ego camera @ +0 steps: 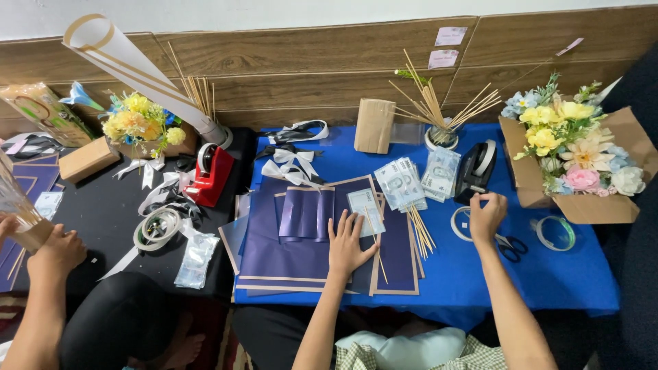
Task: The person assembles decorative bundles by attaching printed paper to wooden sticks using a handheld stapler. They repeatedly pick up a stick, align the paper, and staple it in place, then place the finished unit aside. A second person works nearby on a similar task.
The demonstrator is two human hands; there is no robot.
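My left hand (348, 244) lies flat, fingers spread, on dark blue wrapping sheets (274, 250) with tan borders, touching a banknote (363, 212) and a thin wooden stick (375, 247). My right hand (485, 216) reaches toward the black tape dispenser (476, 170), fingers curled at a piece of tape by a clear tape roll (458, 223). Whether it pinches the tape is unclear. A folded blue paper piece (306, 213) lies on the sheets.
More banknotes (401, 183), loose sticks (421, 229), a cup of sticks (440, 137), scissors (509, 247), a tape ring (555, 233), ribbons (291, 161) and a box of flowers (579, 161) sit on the blue cloth. Another person's hands (51, 250) work at left near a red dispenser (211, 173).
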